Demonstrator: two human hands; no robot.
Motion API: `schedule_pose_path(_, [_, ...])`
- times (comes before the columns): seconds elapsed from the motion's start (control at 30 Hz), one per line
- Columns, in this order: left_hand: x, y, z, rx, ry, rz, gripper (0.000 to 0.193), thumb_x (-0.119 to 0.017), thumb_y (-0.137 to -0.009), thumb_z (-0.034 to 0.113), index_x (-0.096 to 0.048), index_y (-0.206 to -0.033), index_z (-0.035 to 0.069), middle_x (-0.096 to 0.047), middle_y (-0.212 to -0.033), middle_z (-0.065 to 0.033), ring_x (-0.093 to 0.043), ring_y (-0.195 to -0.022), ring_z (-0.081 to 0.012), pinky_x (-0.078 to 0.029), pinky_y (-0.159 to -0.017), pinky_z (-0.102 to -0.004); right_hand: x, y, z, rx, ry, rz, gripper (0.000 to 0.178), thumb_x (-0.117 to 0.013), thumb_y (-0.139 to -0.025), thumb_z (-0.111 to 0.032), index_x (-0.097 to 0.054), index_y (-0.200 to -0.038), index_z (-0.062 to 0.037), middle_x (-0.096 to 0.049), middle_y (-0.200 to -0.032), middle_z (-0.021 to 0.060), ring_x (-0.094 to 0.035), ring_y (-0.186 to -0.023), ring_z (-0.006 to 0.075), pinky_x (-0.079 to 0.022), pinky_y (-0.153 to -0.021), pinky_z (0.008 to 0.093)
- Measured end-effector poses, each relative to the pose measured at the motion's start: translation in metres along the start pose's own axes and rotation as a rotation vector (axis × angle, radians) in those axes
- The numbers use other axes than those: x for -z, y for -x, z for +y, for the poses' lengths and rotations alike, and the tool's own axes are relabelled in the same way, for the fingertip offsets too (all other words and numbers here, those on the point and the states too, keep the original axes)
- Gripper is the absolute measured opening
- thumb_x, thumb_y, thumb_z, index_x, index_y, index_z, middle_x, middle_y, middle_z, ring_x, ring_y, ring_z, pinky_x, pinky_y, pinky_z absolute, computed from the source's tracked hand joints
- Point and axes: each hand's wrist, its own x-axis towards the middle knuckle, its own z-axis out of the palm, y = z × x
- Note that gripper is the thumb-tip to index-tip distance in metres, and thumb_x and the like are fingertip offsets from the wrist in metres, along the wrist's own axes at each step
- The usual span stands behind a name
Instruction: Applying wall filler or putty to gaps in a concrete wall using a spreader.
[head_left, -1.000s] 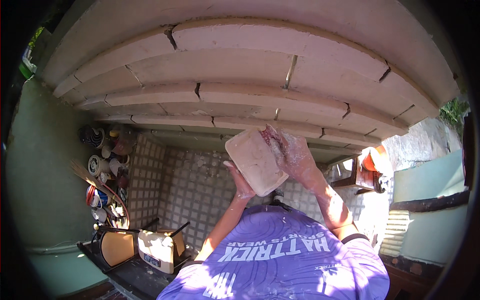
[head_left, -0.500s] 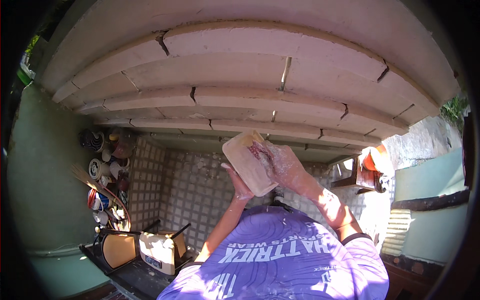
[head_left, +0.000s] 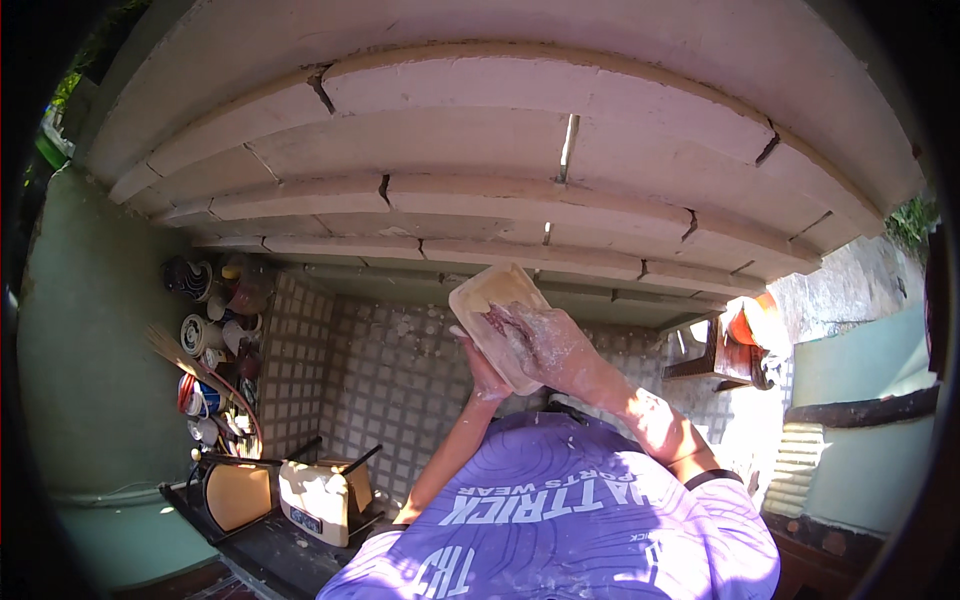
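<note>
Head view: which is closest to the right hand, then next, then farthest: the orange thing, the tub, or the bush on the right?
From the right hand:
1. Tub: partly covered by that hand.
2. Orange thing: off to the right.
3. Bush: farther right, near the edge.

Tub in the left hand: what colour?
Pale cream; the tub shows best in the head view, partly covered by the right hand.

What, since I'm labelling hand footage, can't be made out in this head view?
In the head view:
Left hand: partly hidden behind the pale tray, grip unclear.
Reddish thing: mostly covered by the right hand, kind unclear.
Containers at left: overlapping, too small to name their contents.
Purple shirt: cut off by the lower edge.
</note>
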Motion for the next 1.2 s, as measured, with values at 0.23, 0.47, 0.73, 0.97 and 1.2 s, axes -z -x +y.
schedule_pose_path(0.23, [-0.010,0.007,0.006,-0.080,-0.051,-0.143,0.085,-0.025,-0.090,0.076,-0.020,-0.152,0.017,-0.029,-0.153,-0.0083,-0.033,-0.139,-0.0303,-0.029,-0.115,-0.0471,0.014,-0.013,0.020,-0.009,0.165,0.157,0.042,-0.059,-0.078,-0.005,-0.058,-0.121,-0.0018,-0.064,-0.099,0.0245,-0.061,-0.089,0.0445,-0.051,-0.077,0.0482])
schedule_pose_path(0.47, [-0.004,0.007,0.010,-0.134,-0.173,-0.089,0.083,-0.020,-0.092,0.074,-0.019,-0.153,0.017,-0.030,-0.153,-0.0083,-0.035,-0.138,-0.0299,-0.030,-0.114,-0.0476,-0.003,-0.009,-0.011,0.011,-0.089,0.088,0.042,-0.059,-0.078,-0.003,-0.058,-0.120,0.0013,-0.064,-0.099,0.0246,-0.061,-0.088,0.0456,-0.051,-0.076,0.0467])
schedule_pose_path(0.73, [0.002,0.007,0.012,-0.052,0.028,-0.037,0.086,-0.026,-0.089,0.077,-0.024,-0.151,0.018,-0.035,-0.150,-0.0092,-0.039,-0.135,-0.0313,-0.035,-0.111,-0.0493,0.016,-0.014,0.009,0.027,0.154,0.187,0.037,-0.060,-0.078,-0.004,-0.060,-0.115,-0.0009,-0.064,-0.093,0.0260,-0.061,-0.086,0.0453,-0.050,-0.072,0.0491])
schedule_pose_path(0.97, [0.009,0.006,0.013,-0.061,-0.013,-0.017,0.088,-0.028,-0.087,0.078,-0.024,-0.151,0.018,-0.035,-0.150,-0.0077,-0.038,-0.136,-0.0308,-0.035,-0.111,-0.0484,-0.014,-0.010,-0.020,0.016,0.004,0.129,0.040,-0.060,-0.078,-0.004,-0.059,-0.117,0.0003,-0.064,-0.097,0.0249,-0.062,-0.087,0.0449,-0.052,-0.074,0.0463])
schedule_pose_path(1.2, [0.010,0.010,0.019,-0.041,0.058,0.010,0.085,-0.027,-0.088,0.078,-0.027,-0.150,0.019,-0.035,-0.151,-0.0062,-0.037,-0.137,-0.0308,-0.033,-0.112,-0.0486,-0.004,-0.012,0.000,-0.080,0.107,0.097,0.035,-0.059,-0.080,-0.004,-0.059,-0.115,-0.0001,-0.064,-0.093,0.0255,-0.061,-0.086,0.0456,-0.051,-0.074,0.0488])
